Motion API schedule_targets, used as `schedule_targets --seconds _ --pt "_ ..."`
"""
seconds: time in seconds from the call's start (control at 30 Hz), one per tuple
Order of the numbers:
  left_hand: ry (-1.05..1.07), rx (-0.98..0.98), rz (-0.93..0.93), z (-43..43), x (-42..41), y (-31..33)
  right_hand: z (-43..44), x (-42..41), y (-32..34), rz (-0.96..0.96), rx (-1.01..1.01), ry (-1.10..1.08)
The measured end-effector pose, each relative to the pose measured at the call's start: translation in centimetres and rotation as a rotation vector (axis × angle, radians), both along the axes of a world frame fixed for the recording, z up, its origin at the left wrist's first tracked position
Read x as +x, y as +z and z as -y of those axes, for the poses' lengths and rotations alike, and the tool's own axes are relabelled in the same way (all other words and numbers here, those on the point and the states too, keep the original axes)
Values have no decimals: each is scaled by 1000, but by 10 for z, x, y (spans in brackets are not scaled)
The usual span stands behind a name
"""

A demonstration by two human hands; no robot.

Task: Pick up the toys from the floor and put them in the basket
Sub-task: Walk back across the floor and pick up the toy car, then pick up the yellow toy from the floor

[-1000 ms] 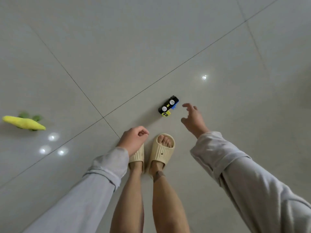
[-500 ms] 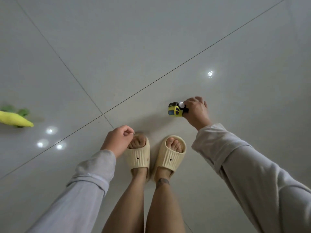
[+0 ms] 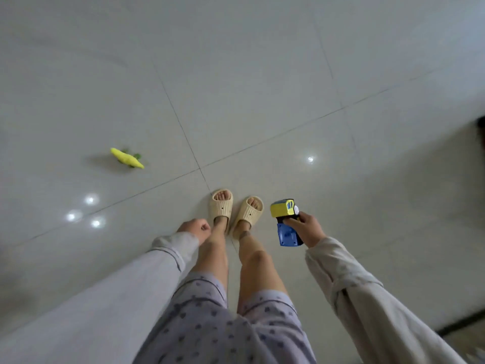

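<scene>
My right hand (image 3: 305,229) grips a yellow and blue toy train (image 3: 284,223) and holds it off the floor, to the right of my feet. My left hand (image 3: 195,228) is curled into a loose fist with nothing in it, beside my left leg. A yellow plush toy with green bits (image 3: 127,158) lies on the tiled floor to the left, well away from both hands. No basket is in view.
My feet in cream slippers (image 3: 235,212) stand at a joint of the grey floor tiles (image 3: 236,74). A dark edge shows at the far right (image 3: 481,135), and a dark strip at the lower right corner (image 3: 462,324).
My right hand closed on the toy train and lifted it off the floor. I have straightened up, so the floor looks farther away and the yellow plush sits more toward the middle.
</scene>
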State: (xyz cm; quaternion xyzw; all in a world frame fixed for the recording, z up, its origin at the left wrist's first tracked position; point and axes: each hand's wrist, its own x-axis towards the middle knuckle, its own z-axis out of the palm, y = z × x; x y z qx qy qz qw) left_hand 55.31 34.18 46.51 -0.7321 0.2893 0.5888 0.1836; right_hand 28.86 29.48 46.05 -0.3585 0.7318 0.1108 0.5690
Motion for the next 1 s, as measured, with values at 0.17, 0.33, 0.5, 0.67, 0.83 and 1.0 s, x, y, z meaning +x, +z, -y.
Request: schedule_targets --seconds 0.17,0.33,0.5,0.67,0.83,1.0 --pt "70 -150 -24 -9 28 81 -31 -14 78 -27 -86 26" --pt "406 -271 77 -21 72 108 -49 -48 93 -143 -31 165" --pt "660 -301 150 -61 79 118 -37 -67 91 -214 16 303" --pt "784 -175 173 -132 38 119 -13 -53 82 -216 -10 460" --pt "902 -203 162 -188 -5 109 17 -3 76 -207 -40 705" --pt "1293 -189 146 -222 1 98 43 71 94 -96 -134 838"
